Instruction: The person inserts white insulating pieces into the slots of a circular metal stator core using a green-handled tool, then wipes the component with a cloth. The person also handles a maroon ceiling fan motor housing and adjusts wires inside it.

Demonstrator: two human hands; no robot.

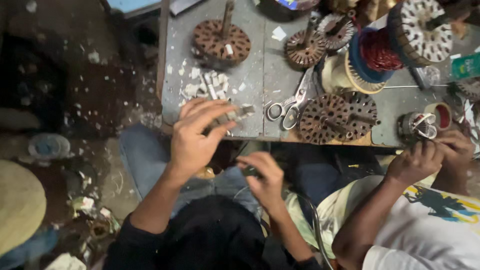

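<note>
My left hand (pixel 196 134) reaches to the near edge of the grey worktable (pixel 255 65). Its fingers are spread and blurred over a small heap of white paper slips (pixel 210 85), and the fingertips touch a pale scrap (pixel 241 111) at the edge. My right hand (pixel 264 178) hovers lower, over my lap, with its fingers curled in. Something small and dark may sit at its fingertips, but I cannot make it out. Scissors (pixel 290 105) lie just right of my left hand.
Rusty slotted rotor discs (pixel 221 40) (pixel 337 117) on shafts stand on the table, with spools of red wire (pixel 380 50) at the back right. A co-worker in a white shirt (pixel 430 225) handles a small wound part (pixel 417 125). Scraps litter the dark floor (pixel 80 90).
</note>
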